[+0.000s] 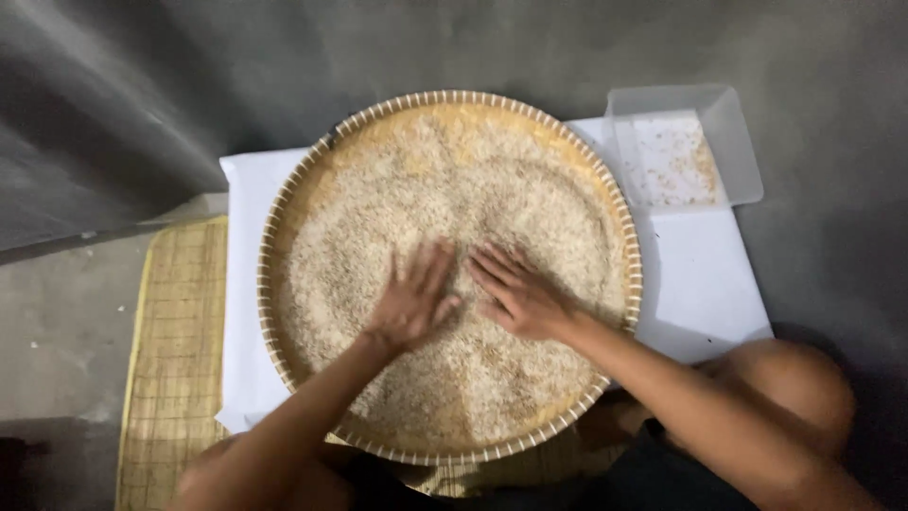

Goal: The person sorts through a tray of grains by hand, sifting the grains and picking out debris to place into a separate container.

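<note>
A large round woven tray (274, 222) lies in front of me, covered with a thin spread of pale rice grains (492, 189). My left hand (413, 298) rests flat on the grains near the tray's middle, fingers spread and pointing away from me. My right hand (515, 291) lies flat beside it, fingers spread and angled to the upper left. The fingertips of both hands nearly meet. Neither hand holds anything.
The tray sits on a white sheet (705, 274). A shallow clear plastic container (733, 137) with a few grains stands at the back right. A woven straw mat (175, 341) lies under the sheet at left, on a grey floor (66, 322). My knee (794, 378) is at right.
</note>
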